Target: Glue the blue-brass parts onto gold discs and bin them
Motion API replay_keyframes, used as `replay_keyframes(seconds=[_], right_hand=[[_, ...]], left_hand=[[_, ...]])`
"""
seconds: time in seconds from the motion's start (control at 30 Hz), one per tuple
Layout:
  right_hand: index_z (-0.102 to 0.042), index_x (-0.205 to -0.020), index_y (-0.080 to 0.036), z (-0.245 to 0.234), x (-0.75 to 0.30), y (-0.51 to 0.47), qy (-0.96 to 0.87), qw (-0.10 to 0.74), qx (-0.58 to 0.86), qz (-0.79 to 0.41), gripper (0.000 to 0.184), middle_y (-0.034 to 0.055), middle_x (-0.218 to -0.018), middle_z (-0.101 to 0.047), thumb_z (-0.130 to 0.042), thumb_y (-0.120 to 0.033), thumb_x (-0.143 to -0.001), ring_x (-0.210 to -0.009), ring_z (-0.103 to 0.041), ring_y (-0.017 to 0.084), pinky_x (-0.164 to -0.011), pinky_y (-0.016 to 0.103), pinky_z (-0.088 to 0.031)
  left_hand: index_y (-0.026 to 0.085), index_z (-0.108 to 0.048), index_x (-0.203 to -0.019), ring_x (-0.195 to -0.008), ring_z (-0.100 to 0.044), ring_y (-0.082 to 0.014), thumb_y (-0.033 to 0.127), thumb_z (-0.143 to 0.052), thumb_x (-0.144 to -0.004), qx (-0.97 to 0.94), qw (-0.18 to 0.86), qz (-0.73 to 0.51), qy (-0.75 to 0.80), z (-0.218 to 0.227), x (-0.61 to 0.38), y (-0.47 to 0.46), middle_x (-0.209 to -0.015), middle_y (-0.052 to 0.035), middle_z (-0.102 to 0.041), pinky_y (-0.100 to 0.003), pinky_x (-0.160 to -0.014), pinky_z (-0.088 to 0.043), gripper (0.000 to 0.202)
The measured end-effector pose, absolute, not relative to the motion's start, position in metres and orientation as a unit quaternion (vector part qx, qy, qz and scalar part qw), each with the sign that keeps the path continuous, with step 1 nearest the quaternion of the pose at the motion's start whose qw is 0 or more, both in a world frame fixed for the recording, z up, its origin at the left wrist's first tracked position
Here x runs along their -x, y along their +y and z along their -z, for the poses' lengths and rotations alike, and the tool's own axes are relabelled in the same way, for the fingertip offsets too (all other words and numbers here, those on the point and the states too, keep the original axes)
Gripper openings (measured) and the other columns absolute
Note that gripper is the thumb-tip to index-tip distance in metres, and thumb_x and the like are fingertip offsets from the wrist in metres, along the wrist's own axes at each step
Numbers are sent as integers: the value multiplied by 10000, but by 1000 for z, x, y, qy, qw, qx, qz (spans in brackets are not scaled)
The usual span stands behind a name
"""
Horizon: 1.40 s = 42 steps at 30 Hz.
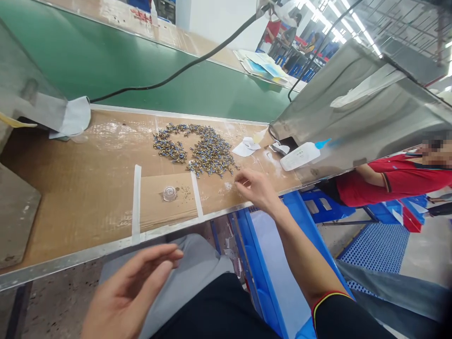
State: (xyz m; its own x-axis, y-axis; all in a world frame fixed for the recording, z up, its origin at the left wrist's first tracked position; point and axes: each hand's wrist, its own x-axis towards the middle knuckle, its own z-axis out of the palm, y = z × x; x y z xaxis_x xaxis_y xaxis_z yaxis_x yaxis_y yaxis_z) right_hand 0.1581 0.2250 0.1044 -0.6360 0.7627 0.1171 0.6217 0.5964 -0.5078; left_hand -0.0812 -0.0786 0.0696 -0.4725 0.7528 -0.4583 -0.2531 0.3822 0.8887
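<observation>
My right hand (pixel 254 187) is low over the cardboard-covered bench (pixel 102 188), beside the pile's lower right side. Its thumb and fingertips are closed in a pinch, and what is between them is too small to make out. The pile (pixel 213 150) consists of many tiny blue and brass-coloured metal parts, with a bare patch in its upper left. Over my lap, in front of the bench edge, my left hand (pixel 130 289) has its thumb apart from its bent fingers and nothing visible in it. A small round clear dish (pixel 169 193) lies between two white tape strips, with tiny specks to its right.
A white bottle with blue tip (pixel 300 156) lies beside white paper scraps (pixel 246 146). A metal panel (pixel 346 108) rises at right. Behind runs a green belt (pixel 141 66), crossed by a black cable (pixel 197 60). Below are blue bins (pixel 259 263); a red-shirted person (pixel 395 179) sits at right.
</observation>
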Motion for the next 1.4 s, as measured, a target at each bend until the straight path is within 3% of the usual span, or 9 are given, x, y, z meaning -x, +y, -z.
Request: replay_keyframes(seconds=[0.1, 0.2, 0.37, 0.5, 0.67, 0.9, 1.07, 1.27, 1.4], right_hand=[[-782, -1111, -238, -107, -150, 171, -883, 263, 291, -257, 106, 38, -1130, -843, -733, -150, -1076, -1026, -814, 196, -951, 325, -659], [-798, -1263, -282, -109, -142, 128, -864, 354, 193, -302, 224, 58, -1219, -850, -767, -128, -1103, -1112, -837, 208, -987, 346, -704], [-711, -1604, -334, -106, -139, 104, -843, 396, 175, -318, 598, 72, -1321, -860, -785, -52, -1082, -1141, -858, 227, -1005, 371, -756], [-615, -1723, -348, -105, -140, 105, -842, 395, 168, -327, 733, 70, -1401, -853, -786, -37, -1081, -1196, -861, 240, -1042, 387, -766], [-721, -1610, -385, -106, -136, 104, -775, 403, 219, -434, 655, 20, -1258, -880, -874, -78, -1051, -1076, -867, 208, -1000, 358, -762], [-816, -1456, -332, -97, -127, 96, -611, 390, 274, -632, 450, 9, -1148, -890, -935, -215, -1038, -1031, -882, 197, -984, 343, -782], [-866, -1352, -308, -100, -123, 95, -535, 372, 285, -703, 355, 0, -1056, -889, -968, -266, -1015, -949, -878, 174, -917, 298, -777], [-895, -1285, -313, -104, -122, 95, -490, 361, 296, -736, 304, -2, -1082, -895, -957, -201, -1010, -967, -860, 141, -952, 248, -732], [-895, -1276, -329, -101, -121, 94, -472, 374, 292, -743, 344, -11, -1075, -894, -977, -170, -983, -994, -855, 141, -960, 248, -722]], left_hand=[[228, -925, -1160, -1123, -873, -382, 713, -944, -868, -249, 513, -508, 646, -78, 60, -39, -1135, -132, -922, -435, -1021, -727, 567], [219, -907, -1190, -1077, -877, -339, 607, -968, -898, -267, 512, -550, 603, -93, 44, -13, -1101, -117, -920, -411, -1001, -731, 490], [239, -923, -1082, -1052, -864, -289, 433, -1019, -897, -276, 426, -588, 630, -111, 33, -5, -1104, -64, -914, -354, -966, -720, 285], [295, -935, -1039, -1086, -855, -256, 305, -968, -976, -335, 355, -595, 639, -112, 29, -10, -1124, -7, -913, -344, -1031, -689, 72], [312, -933, -1053, -1113, -867, -253, 231, -937, -1002, -346, 287, -600, 662, -109, 27, -15, -1131, 17, -916, -372, -1094, -674, 95], [286, -936, -1056, -1069, -894, -301, 395, -932, -1012, -329, 239, -566, 717, -111, 27, -14, -1114, -27, -933, -430, -1054, -720, 117], [293, -920, -1068, -1013, -899, -270, 347, -922, -1028, -383, 197, -537, 725, -111, 29, -16, -1102, 3, -937, -417, -1030, -722, 67], [338, -880, -1238, -964, -916, -213, 248, -873, -1067, -503, 72, -471, 721, -105, 43, -21, -1162, 37, -945, -337, -935, -743, 193], [275, -821, -1361, -1057, -914, -183, 201, -844, -1070, -578, 91, -467, 663, -100, 53, -21, -1233, -8, -936, -251, -1028, -715, 301]])
